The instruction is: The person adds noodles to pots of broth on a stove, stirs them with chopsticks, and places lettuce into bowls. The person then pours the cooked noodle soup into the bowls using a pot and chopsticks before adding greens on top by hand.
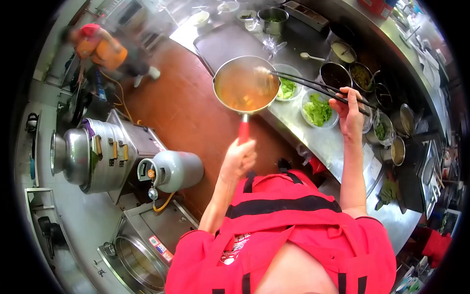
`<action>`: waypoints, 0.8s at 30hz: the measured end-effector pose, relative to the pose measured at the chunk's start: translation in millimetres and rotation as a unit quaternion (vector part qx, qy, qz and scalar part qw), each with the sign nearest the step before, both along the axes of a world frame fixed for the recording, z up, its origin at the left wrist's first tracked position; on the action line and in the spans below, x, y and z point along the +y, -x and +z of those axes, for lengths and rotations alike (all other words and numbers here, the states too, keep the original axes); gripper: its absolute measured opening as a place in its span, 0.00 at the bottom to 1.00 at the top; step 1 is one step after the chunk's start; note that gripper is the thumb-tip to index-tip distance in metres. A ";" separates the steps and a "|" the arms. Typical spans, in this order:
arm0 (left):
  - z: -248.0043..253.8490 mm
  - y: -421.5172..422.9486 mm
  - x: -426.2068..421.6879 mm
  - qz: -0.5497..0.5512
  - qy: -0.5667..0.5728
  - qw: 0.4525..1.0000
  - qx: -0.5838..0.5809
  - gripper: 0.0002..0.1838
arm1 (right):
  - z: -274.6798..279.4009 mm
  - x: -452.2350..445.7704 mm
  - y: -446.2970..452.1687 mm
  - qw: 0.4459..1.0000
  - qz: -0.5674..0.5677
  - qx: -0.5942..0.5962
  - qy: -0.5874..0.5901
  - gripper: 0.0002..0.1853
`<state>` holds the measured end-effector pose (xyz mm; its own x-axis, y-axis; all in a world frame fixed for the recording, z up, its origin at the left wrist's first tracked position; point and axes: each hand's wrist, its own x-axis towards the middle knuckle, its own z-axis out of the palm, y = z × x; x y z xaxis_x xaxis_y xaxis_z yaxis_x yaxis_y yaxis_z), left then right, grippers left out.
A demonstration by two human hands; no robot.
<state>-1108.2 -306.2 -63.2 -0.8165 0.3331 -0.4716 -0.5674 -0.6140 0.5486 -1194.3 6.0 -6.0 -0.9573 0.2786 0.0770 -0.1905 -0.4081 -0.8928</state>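
Observation:
My left hand [239,159] is closed round the red handle of a saucepan [244,126], held up over the floor beside the counter. Reddish-orange soup [243,93] with pieces in it fills the pan, and steam blurs its surface. In my right hand [349,112] is a pair of long black chopsticks [313,85], their tips at the pan's right rim near something pale that I cannot make out clearly. Between the pan and my right hand stand two clear bowls of green lettuce, the nearer lettuce [317,110] and the farther lettuce [287,89].
Several metal pots [342,51] line the counter's right side. A baking tray [229,46] lies at the back. Left are a gas cylinder [178,170], a large steamer pot [105,157] and an orange hose [120,93] on the floor. A person [105,49] stands at far left.

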 end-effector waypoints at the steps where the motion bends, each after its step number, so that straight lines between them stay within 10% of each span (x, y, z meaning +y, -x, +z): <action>1: -1.7 5.3 6.3 0.007 0.000 1.000 0.003 0.10 | 8.5 10.9 6.6 0.999 0.012 -0.007 -0.046 0.13; 8: -3.9 20.8 35.1 0.039 0.056 0.998 -0.006 0.08 | 51.5 69.8 42.7 0.971 0.090 0.010 -0.220 0.13; 24: -0.2 51.0 33.7 0.018 0.126 0.992 0.024 0.08 | -86.2 46.2 68.3 0.966 0.032 -0.132 0.221 0.15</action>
<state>-1159.1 -272.4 -63.4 -0.8489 0.1807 -0.4968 -0.5178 -0.4730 0.7128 -1262.6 52.3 -92.2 -0.9440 0.1678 -0.2841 0.0578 -0.7636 -0.6431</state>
